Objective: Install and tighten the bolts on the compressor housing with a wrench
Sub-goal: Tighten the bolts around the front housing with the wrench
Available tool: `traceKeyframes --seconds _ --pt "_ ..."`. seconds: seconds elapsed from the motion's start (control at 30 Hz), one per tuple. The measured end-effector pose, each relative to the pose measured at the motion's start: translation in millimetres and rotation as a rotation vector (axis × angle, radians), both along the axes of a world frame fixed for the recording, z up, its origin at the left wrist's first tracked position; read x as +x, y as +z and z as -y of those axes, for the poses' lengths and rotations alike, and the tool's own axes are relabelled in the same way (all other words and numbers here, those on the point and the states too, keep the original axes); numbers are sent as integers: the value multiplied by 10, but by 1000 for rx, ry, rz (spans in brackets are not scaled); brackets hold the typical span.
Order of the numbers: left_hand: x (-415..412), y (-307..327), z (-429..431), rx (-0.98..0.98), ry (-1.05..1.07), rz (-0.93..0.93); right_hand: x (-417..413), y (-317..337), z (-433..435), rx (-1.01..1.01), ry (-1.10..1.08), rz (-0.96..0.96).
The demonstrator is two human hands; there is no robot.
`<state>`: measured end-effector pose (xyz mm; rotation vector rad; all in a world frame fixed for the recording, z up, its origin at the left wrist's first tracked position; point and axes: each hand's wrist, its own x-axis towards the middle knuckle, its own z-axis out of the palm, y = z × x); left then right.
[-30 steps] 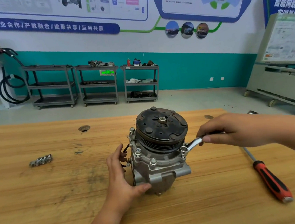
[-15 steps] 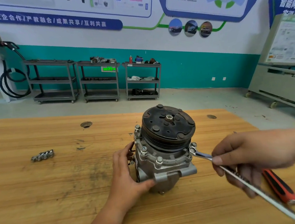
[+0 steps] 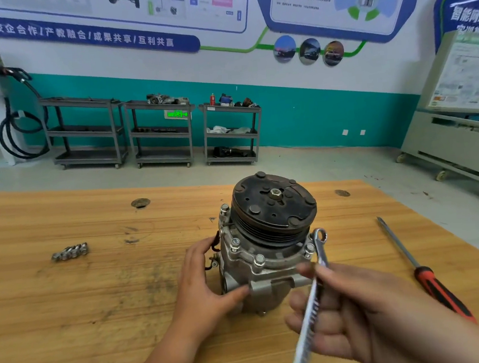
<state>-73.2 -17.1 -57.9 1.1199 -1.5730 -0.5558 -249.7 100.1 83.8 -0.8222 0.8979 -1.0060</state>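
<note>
A grey metal compressor (image 3: 264, 269) with a dark pulley (image 3: 273, 204) on top stands upright on the wooden table (image 3: 70, 312). Several bolts (image 3: 259, 259) sit in its housing flange. My left hand (image 3: 203, 283) grips the housing's left side, thumb across the front. My right hand (image 3: 357, 313) pinches the shaft of a silver wrench (image 3: 314, 293). The wrench's ring end (image 3: 320, 236) is at the bolt on the flange's right side; whether it is seated on the bolt is unclear.
A red-and-black screwdriver (image 3: 425, 269) lies on the table to the right. A row of loose silver sockets or bolts (image 3: 69, 252) lies at the left. Two round holes (image 3: 140, 203) mark the tabletop. Grey shelving carts (image 3: 161, 133) stand by the far wall.
My right hand swung the wrench handle from the compressor's right round towards me, so the handle now points at the camera. The left hand kept its hold on the housing.
</note>
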Motion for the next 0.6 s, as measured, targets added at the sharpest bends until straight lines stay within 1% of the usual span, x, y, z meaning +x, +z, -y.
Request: traceKeyframes --seconds 0.07,0.1,0.17,0.23,0.27,0.3,0.33,0.4,0.5,0.6 --pt "1 -8 10 24 -27 3 -181 36 -51 -1 20 -161" --pt "0 -13 17 30 -40 0 -292 68 -50 -21 50 -301" --pt "-5 -20 28 24 -52 -9 -526 135 2 -144 82 -701" --pt "-11 -20 27 24 -66 -25 -759 166 110 -367 120 -1160" --pt "-13 -22 26 25 -69 -35 -857 177 174 -502 128 -1361" --pt "-10 -25 26 25 -70 -46 -924 197 238 -615 111 -1513" --pt "-6 -25 23 28 -70 -57 -959 229 294 -698 81 -1584" --pt "5 -17 17 43 -72 -72 -1008 292 393 -810 60 -1601" --pt "7 -6 6 36 -66 -94 -1064 340 503 -921 162 -1642" --pt "-1 0 -1 42 -65 -92 -1043 349 566 -957 259 -1688"
